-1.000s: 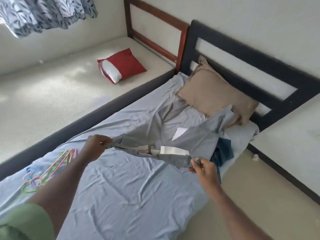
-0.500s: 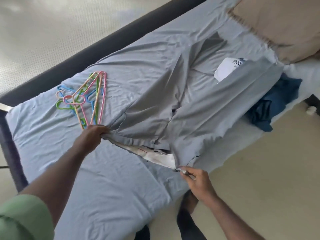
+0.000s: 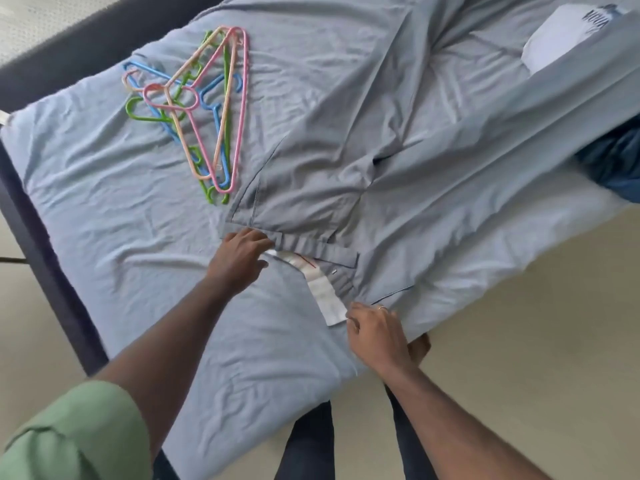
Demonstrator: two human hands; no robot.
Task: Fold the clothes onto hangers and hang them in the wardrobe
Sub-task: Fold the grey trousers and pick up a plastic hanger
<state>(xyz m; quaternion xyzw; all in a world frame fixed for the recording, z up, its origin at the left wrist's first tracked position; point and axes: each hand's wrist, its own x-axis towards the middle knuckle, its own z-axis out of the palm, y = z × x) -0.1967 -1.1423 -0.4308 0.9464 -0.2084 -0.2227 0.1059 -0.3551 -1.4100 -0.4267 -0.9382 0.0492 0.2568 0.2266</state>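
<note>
Grey trousers [image 3: 398,161] lie spread flat on the blue bed sheet [image 3: 104,188], waistband toward me and its white inner lining [image 3: 325,296] turned out. My left hand [image 3: 239,259] rests on the left end of the waistband with its fingers stretched out. At the bed's edge, my right hand [image 3: 375,329] has its fingers curled on the right end of the waistband. A bundle of several coloured plastic hangers [image 3: 197,109] lies on the sheet just beyond the left hand, beside the trousers.
A dark blue garment [image 3: 616,161] hangs over the right side of the bed. A white printed cloth [image 3: 561,39] sits at the far right, partly under a trouser leg. The dark bed frame [image 3: 45,271] runs along the left, and beige floor [image 3: 519,341] lies to the right.
The trousers went from held up by the waistband to lying flat on the bed. Both hands came down with them, and the left hand's grip has loosened to a flat rest.
</note>
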